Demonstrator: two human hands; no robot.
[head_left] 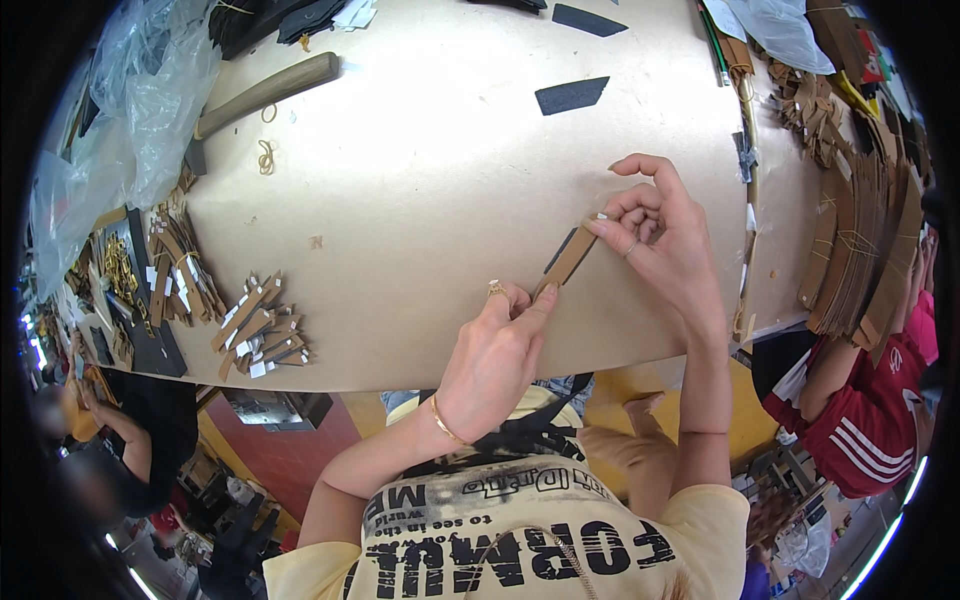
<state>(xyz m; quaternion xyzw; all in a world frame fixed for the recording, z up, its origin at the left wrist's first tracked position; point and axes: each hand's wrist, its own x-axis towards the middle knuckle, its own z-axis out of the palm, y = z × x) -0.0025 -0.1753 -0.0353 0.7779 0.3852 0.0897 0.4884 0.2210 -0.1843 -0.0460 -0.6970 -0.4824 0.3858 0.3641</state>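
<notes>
Between my two hands a short brown strip [572, 258], leather-like, is held slantwise above the table, with a dark piece [557, 251] showing along its left edge. My left hand [488, 358] pinches the lower end between thumb and fingers. At the upper end, the thumb of my right hand [660, 235] presses on the strip against curled fingers, while one finger arches free. A small white bit shows by that thumb. Beyond the hands lie two flat dark pieces with slanted ends, a nearer one [572, 96] and a farther one [588, 20].
On the table's left are a loose pile of brown strips [262, 330], banded strips [182, 265], rubber bands [265, 157], a wooden handle [270, 92] and clear plastic [150, 100]. Tied brown bundles [850, 250] stand at right. People sit on both sides, one in a red sleeve [860, 415].
</notes>
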